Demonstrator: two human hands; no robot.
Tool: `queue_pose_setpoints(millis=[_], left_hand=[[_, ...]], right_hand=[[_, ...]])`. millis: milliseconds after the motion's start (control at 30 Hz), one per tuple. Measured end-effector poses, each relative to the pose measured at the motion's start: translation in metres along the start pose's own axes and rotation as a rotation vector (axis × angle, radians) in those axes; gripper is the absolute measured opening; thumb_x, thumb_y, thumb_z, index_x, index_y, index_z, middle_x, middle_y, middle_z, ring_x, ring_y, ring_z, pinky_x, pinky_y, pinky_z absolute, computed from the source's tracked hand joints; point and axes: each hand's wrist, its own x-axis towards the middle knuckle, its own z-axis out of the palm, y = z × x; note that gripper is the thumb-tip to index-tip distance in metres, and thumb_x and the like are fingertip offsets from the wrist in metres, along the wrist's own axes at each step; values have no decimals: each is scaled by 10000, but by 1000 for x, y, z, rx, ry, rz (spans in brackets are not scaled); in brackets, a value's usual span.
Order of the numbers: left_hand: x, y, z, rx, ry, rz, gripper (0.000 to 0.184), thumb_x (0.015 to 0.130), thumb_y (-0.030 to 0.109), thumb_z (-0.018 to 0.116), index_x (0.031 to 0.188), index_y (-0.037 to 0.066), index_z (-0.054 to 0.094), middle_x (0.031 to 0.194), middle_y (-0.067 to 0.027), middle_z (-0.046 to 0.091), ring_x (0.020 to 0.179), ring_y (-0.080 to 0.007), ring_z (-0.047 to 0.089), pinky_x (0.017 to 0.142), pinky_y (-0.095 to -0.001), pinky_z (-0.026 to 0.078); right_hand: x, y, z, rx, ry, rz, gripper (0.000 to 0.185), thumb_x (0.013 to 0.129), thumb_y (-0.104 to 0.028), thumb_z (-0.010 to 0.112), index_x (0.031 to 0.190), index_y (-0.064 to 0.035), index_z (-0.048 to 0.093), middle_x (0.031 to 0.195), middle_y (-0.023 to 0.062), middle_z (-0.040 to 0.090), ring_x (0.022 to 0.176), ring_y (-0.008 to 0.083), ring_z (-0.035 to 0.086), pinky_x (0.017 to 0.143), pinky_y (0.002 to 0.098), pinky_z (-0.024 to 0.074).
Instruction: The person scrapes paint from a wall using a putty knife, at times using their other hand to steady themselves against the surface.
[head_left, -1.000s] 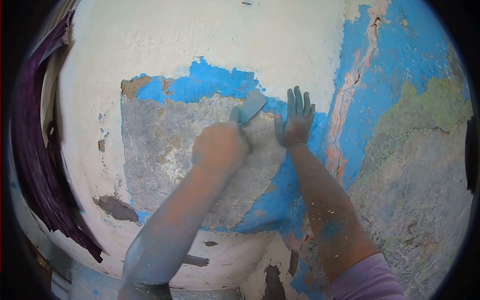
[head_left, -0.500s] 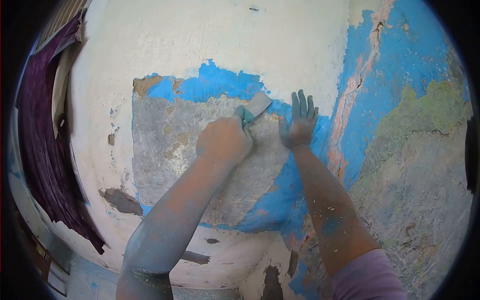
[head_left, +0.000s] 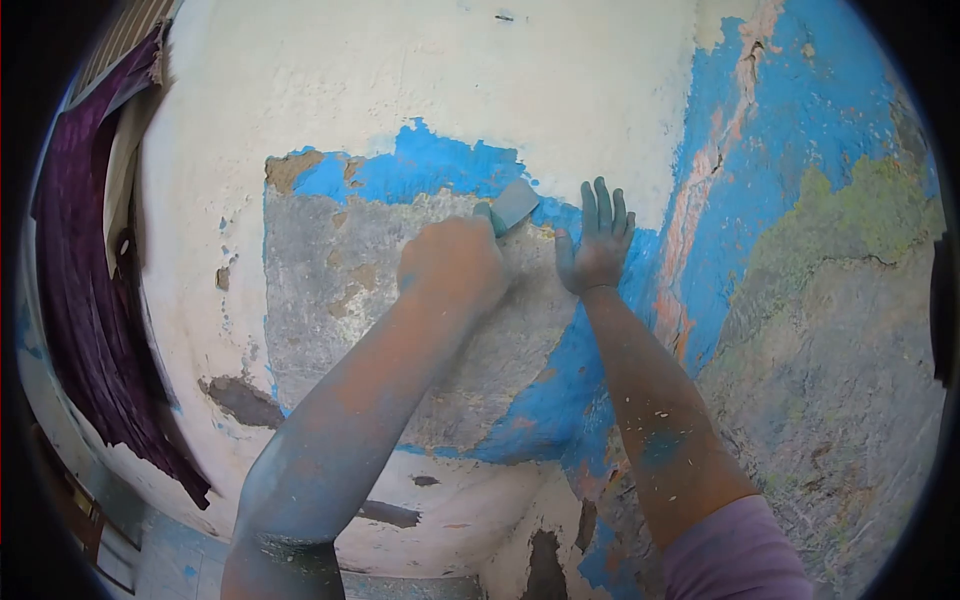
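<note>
My left hand (head_left: 455,262) is closed round a scraper (head_left: 515,207), whose flat blade points up and to the right. Its handle is mostly hidden in the fist. The blade's edge lies by the rim of the blue paint, where bare grey plaster (head_left: 380,250) borders it. To the right, my right hand (head_left: 600,248) rests open against the wall, fingers stretched upward and thumb out to the left. Blue paint (head_left: 460,165) runs in a ragged strip above the plaster. Bluish dust coats both hands and forearms.
Cream-painted wall (head_left: 430,60) spreads above. A pinkish crack (head_left: 715,160) runs down the blue area at right, with rough grey-green plaster (head_left: 840,280) beyond. A dark purple curtain (head_left: 90,280) hangs at the left. Tiled floor (head_left: 185,555) shows at the lower left.
My left fist has shifted slightly to the right, and less of the scraper's handle shows. The blade has turned a little and barely moved. My right hand stays in nearly the same place.
</note>
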Motion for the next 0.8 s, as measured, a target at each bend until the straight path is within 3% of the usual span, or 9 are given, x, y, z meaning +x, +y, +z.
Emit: queue_pose_setpoints(millis=[67,133,367,433,533,667,733,800], left_hand=[[3,4,-6,13,-11,2,330,882,180,564,1142,18,686,1068,-184,727,1028,-355,715,871,-453,576],[4,7,-11,-47,-60,-46,419,887,167,521,1282,68,621,1105,-224,705,1055,-386,687,915,-483,553],[3,-6,1,-68,-40,-29,411,893,176,521,1272,49,618,1114,-229,703,1056,-386,687,922,-496,547],[7,2,1,-62,-8,2,344,895,177,548,1180,21,662,1085,-193,718,1042,-357,708,875,-461,573],[11,3,1,-107,-14,6,325,901,167,544,1163,17,664,1085,-189,719,1030,-357,713,875,-461,574],[-1,-3,2,-70,-29,-15,403,898,170,526,1270,43,612,1081,-215,713,1041,-387,692,894,-500,554],[0,-4,5,-65,9,-6,323,891,160,557,1156,8,662,1048,-198,728,1009,-360,719,860,-463,576],[5,5,8,-67,6,13,337,896,164,553,1182,14,649,1037,-202,728,1007,-361,719,851,-465,579]], right_hand=[[2,1,-1,0,-3,5,790,850,-395,630,1555,-167,355,1622,79,321,1499,370,242,1201,626,160],[-2,-2,-1,6,-17,6,787,851,-396,628,1554,-168,357,1623,79,319,1500,369,241,1202,625,157],[1,-1,0,4,4,10,780,849,-395,622,1548,-161,368,1620,81,325,1499,371,244,1202,623,157],[3,-2,-1,16,-4,8,780,848,-397,621,1547,-159,371,1618,85,328,1497,374,247,1200,625,159],[2,-1,-2,22,-2,1,778,847,-403,617,1545,-157,376,1615,91,332,1494,378,251,1200,627,157],[4,-2,-1,19,9,2,787,833,-374,628,1542,-142,375,1607,110,344,1485,399,261,1188,642,170],[3,-3,-2,29,3,8,799,818,-343,643,1539,-130,373,1599,128,356,1478,419,270,1180,654,177],[2,-3,-3,34,7,-3,789,828,-357,630,1538,-127,375,1597,128,358,1479,422,267,1180,654,175]])
